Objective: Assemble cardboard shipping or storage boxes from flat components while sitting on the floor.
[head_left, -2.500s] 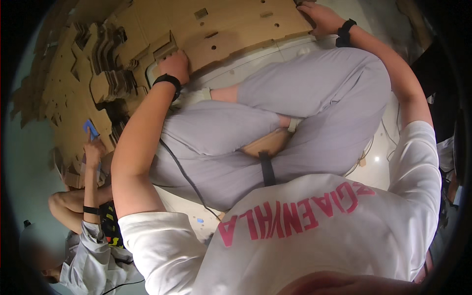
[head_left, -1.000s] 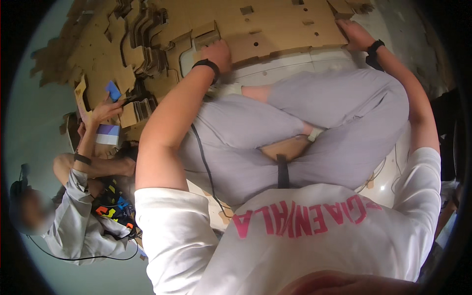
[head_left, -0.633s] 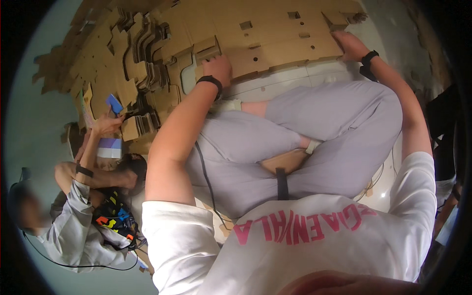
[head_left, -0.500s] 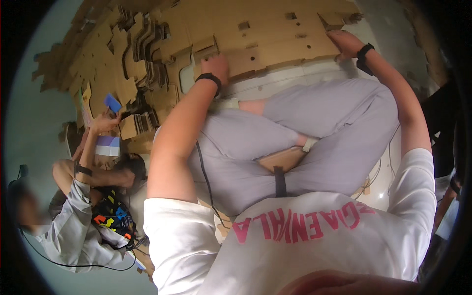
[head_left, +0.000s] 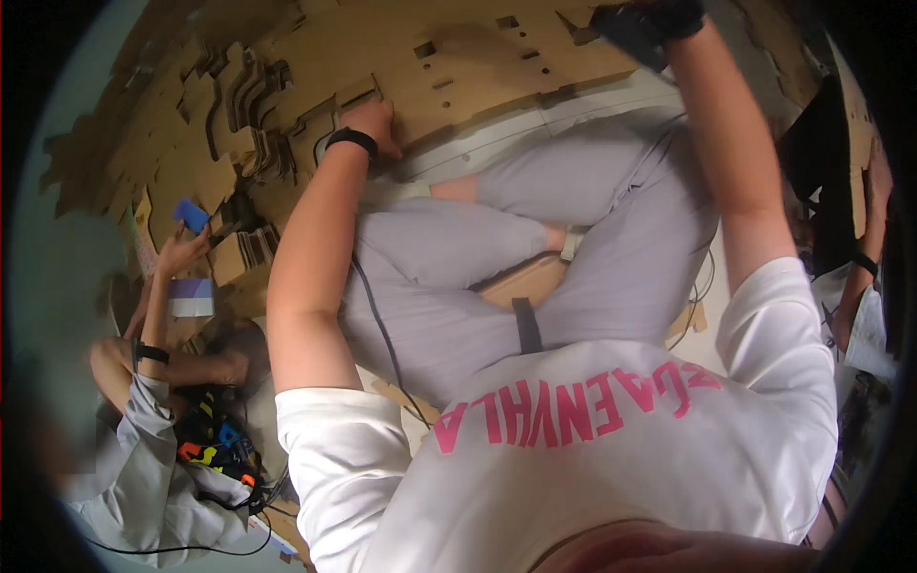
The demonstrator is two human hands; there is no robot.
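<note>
A large brown cardboard sheet (head_left: 478,81) with small punched slots and holes lies ahead of my crossed legs. My left hand (head_left: 373,124) is closed at its near edge, beside a rectangular cut-out flap; the fingertips are partly hidden. My right arm reaches up to the top edge of the picture. A black band with a dark device (head_left: 635,33) shows at its wrist, over the sheet's far right part. The right hand itself does not show.
Stacked cut cardboard pieces (head_left: 253,105) stand left of the sheet. At the left a person sits holding a small blue item (head_left: 192,215) near a white-and-purple box (head_left: 192,297). Another person's arm (head_left: 869,229) shows at the right. A cable (head_left: 377,310) runs beside my left leg.
My right hand has left the sheet's right edge and gone up out of the picture. The whole view has shifted, while my left hand stays by the same flap.
</note>
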